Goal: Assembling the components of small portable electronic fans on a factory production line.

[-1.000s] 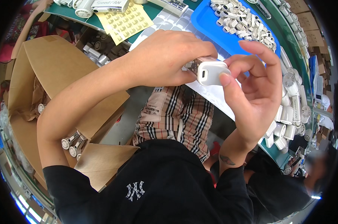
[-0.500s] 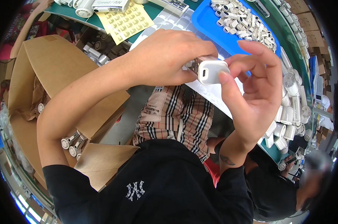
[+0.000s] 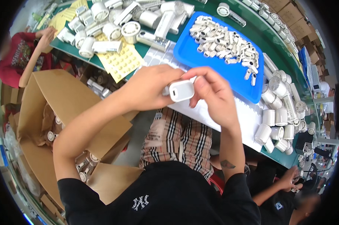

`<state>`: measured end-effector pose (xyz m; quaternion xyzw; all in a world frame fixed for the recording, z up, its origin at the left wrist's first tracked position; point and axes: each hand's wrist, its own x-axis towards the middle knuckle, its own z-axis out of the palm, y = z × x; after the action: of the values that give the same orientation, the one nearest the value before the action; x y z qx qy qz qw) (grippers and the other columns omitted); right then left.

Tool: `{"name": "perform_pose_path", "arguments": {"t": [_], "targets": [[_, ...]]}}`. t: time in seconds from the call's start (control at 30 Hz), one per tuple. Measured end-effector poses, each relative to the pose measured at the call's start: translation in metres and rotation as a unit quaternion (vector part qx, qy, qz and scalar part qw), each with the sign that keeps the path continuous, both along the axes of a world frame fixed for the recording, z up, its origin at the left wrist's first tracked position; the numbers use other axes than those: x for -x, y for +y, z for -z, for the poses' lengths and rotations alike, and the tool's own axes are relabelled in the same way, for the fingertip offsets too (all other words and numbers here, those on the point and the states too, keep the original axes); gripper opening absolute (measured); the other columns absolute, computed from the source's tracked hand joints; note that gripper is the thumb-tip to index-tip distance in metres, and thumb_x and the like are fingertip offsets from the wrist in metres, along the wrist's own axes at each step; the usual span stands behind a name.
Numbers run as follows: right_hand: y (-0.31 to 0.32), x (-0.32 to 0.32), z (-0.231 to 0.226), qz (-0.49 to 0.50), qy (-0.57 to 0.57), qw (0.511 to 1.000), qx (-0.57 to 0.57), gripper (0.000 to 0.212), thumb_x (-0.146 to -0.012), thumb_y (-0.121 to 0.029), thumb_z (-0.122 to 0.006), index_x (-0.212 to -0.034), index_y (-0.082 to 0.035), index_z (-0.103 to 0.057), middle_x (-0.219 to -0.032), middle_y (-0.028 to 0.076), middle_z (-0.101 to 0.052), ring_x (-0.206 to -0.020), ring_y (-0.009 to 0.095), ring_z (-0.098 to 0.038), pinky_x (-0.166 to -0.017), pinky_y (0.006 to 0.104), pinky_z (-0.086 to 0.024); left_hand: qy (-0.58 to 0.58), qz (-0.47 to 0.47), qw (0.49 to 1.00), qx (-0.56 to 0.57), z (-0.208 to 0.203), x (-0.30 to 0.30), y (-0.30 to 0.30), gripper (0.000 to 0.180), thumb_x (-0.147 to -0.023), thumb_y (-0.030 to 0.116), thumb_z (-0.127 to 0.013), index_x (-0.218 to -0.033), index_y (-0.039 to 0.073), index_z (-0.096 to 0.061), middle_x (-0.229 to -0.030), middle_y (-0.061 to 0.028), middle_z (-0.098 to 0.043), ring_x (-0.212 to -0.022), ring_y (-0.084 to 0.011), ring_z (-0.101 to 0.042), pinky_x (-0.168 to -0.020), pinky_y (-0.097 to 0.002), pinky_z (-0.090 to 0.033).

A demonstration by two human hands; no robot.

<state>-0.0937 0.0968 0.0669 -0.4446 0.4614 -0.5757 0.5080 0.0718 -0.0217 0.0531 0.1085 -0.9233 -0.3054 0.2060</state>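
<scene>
The left hand's [image 3: 151, 89] grip clasps a white case [image 3: 182, 91]; the right hand [image 3: 219, 100] pinches its edge. It seems underway, with many small parts [image 3: 225, 42] left in the tray [image 3: 229, 79].

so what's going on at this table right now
The person's left hand grips a white, round-cornered plastic piece with a small dark slot in its end, while the right hand is up at its edge. Beyond them on the green table, a blue plastic tray holds a pile of small white and dark parts. White cylindrical plastic housings lie off to the right, and an open brown cardboard box stands to the left.
</scene>
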Motion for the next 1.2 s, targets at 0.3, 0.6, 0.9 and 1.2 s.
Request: {"name": "perform_pose_path", "arguments": {"t": [0.3, 0.6, 0.9, 1.2], "targets": [[0.0, -0.003, 0.017, -0.021, -0.084, 0.995, 0.049, 0.02, -0.099, -0.019, -0.055, -0.109, -0.002, -0.061, -0.075, -0.003, -0.054, -0.064, 0.005, -0.05, -0.061, 0.0214, -0.044, -0.018, -0.018, 0.999, -0.023, -0.004, -0.002, 0.004, 0.042, -0.068, 0.012, -0.075, -0.108, 0.009, -0.062, -0.097, -0.0108, -0.065, -0.09, -0.0332, -0.063, -0.076, -0.0401, -0.052], [0.035, 0.023, 0.042, 0.035, -0.024, 0.998, 0.049, 0.024, -0.098, -0.009, -0.049, -0.12, -0.001, -0.057, -0.079, 0.003, -0.057, -0.074, 0.009, -0.056, -0.07, 0.0231, -0.048, -0.061, -0.08, 0.994, -0.053, -0.019, 0.001, -0.016, 0.042, -0.077, 0.034, -0.076, -0.106, 0.007, -0.063, -0.088, -0.0146, -0.067, -0.082, -0.0321, -0.066, -0.074, -0.0376, -0.051], [0.081, 0.061, 0.082, 0.154, 0.079, 0.985, 0.017, 0.022, -0.096, -0.006, -0.052, -0.115, 0.001, -0.059, -0.08, 0.004, -0.059, -0.073, 0.01, -0.056, -0.069, 0.0249, -0.048, -0.072, -0.449, 0.89, 0.018, -0.109, -0.097, -0.148, 0.083, -0.083, 0.075, -0.048, -0.102, -0.004, -0.065, -0.084, -0.016, -0.067, -0.08, -0.0257, -0.064, -0.074, -0.0376, -0.049], [0.08, 0.055, 0.074, 0.133, 0.173, 0.974, 0.06, 0.016, -0.09, -0.006, -0.059, -0.102, 0.0, -0.067, -0.095, 0.01, -0.068, -0.083, 0.017, -0.064, -0.075, 0.0288, -0.052, -0.166, -0.477, 0.861, 0.067, -0.044, -0.344, -0.266, 0.055, -0.096, 0.048, -0.052, -0.117, -0.002, -0.064, -0.109, -0.0168, -0.068, -0.103, -0.0265, -0.063, -0.091, -0.039, -0.047]]}}
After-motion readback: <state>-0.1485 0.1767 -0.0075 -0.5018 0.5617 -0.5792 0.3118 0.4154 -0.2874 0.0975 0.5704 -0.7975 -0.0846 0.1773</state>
